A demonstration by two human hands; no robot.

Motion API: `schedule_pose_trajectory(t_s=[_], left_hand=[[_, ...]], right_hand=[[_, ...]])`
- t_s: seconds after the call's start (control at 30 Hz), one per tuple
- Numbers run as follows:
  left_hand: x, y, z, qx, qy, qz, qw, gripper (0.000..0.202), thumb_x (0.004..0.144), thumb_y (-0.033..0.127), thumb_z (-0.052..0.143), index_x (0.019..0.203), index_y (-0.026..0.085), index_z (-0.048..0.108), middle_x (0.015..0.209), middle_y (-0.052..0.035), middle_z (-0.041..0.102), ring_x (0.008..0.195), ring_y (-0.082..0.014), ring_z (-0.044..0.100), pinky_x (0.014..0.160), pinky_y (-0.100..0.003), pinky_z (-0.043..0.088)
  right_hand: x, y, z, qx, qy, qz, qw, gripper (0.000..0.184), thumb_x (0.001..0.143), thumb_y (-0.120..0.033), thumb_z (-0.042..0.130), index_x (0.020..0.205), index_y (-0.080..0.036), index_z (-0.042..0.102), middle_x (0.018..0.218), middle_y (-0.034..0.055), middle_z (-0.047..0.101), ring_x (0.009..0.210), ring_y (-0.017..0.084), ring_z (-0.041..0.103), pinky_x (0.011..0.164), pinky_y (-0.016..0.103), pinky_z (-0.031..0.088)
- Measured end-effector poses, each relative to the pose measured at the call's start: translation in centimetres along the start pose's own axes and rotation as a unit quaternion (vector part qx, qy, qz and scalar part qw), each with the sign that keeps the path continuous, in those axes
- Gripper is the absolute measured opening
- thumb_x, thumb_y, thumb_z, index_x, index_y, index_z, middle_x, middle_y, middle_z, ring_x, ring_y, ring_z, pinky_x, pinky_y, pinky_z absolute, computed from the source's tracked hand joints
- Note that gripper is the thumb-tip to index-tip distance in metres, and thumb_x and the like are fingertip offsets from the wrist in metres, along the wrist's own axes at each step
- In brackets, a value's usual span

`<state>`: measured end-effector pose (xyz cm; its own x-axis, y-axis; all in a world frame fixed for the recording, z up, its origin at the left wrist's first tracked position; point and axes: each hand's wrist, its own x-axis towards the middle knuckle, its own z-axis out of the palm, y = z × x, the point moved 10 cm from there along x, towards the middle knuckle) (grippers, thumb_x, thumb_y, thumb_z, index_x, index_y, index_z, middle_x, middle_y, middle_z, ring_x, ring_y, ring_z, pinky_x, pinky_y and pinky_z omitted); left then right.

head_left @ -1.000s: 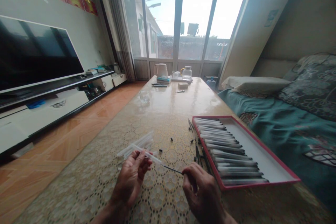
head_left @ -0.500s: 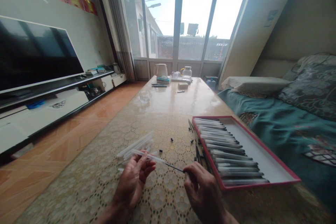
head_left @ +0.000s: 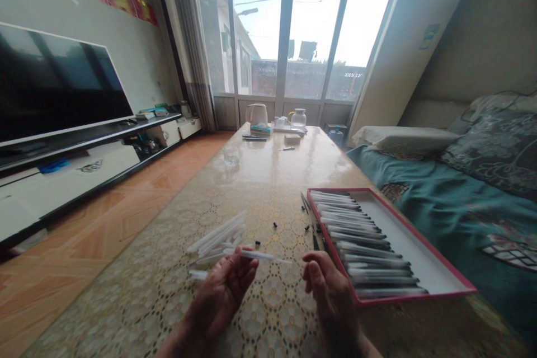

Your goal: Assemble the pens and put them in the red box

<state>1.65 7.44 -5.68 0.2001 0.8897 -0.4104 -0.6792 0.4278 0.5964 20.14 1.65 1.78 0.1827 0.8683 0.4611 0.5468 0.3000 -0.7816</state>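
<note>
While left fingers (head_left: pixel 235 262) grip one pen tube (head_left: pixel 259 255), right fingers (head_left: pixel 312 273) curl near one tray (head_left: pixel 394 213) (whether closed, unclear).

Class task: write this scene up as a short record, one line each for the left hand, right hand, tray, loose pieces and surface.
Left hand: holding a clear tube
Right hand: fingers curled, apart from the tube; no held item visible
Tray: red-rimmed, holding a row of pens
Loose pieces: pile of clear tubes; small black pieces
Surface: patterned table
</note>
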Motion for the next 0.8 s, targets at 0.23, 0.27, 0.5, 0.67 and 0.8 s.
schedule_pose_trajectory(t_s=[0.23,0.27,0.5,0.67,0.8], left_hand=[[0.1,0.2,-0.4,-0.062,0.004,0.009,0.998,0.017,0.087,0.011,0.047,0.078,0.012,0.061,0.069,-0.0070,0.073,0.062,-0.0151,0.071,0.061,-0.023,0.059],[0.1,0.2,-0.4,-0.055,0.002,0.015,0.998,0.015,0.086,0.010,0.049,0.078,0.012,0.061,0.070,-0.0073,0.073,0.063,-0.0154,0.071,0.062,-0.024,0.059],[-0.2,0.0,-0.2,0.014,-0.002,0.038,0.999,0.008,0.080,0.007,0.057,0.081,0.014,0.056,0.068,-0.0060,0.072,0.065,-0.0171,0.071,0.063,-0.026,0.058],[-0.2,-0.2,0.1,0.049,-0.029,0.043,0.997,0.011,0.077,0.011,0.063,0.083,0.015,0.055,0.069,-0.0069,0.072,0.065,-0.0177,0.071,0.063,-0.026,0.058],[-0.2,-0.3,0.1,0.051,-0.040,0.043,0.997,0.013,0.075,0.014,0.065,0.083,0.015,0.055,0.072,-0.0074,0.072,0.067,-0.0188,0.071,0.064,-0.027,0.058]], right_hand=[[1.9,1.7,-0.9,-0.137,0.035,-0.042,0.989,0.016,0.091,-0.022,0.040,0.093,-0.018,0.055,0.086,0.0060,0.061,0.080,0.017,0.058,0.072,0.028,0.045],[2.2,1.6,-0.8,-0.148,0.029,-0.045,0.988,0.015,0.090,-0.021,0.040,0.095,-0.017,0.055,0.088,0.0064,0.060,0.082,0.018,0.058,0.074,0.029,0.045],[4.3,0.8,1.5,-0.377,-0.128,-0.044,0.916,0.026,0.082,0.001,0.038,0.088,-0.016,0.058,0.086,0.0059,0.060,0.078,0.015,0.056,0.068,0.022,0.041],[7.2,0.6,2.2,-0.470,-0.151,-0.056,0.868,0.026,0.079,0.002,0.044,0.080,-0.015,0.063,0.085,0.0115,0.063,0.090,0.024,0.052,0.079,0.033,0.033],[8.7,1.6,3.1,-0.493,-0.155,-0.061,0.854,0.025,0.080,0.001,0.044,0.079,-0.013,0.065,0.084,0.0145,0.064,0.092,0.027,0.051,0.082,0.037,0.029]])
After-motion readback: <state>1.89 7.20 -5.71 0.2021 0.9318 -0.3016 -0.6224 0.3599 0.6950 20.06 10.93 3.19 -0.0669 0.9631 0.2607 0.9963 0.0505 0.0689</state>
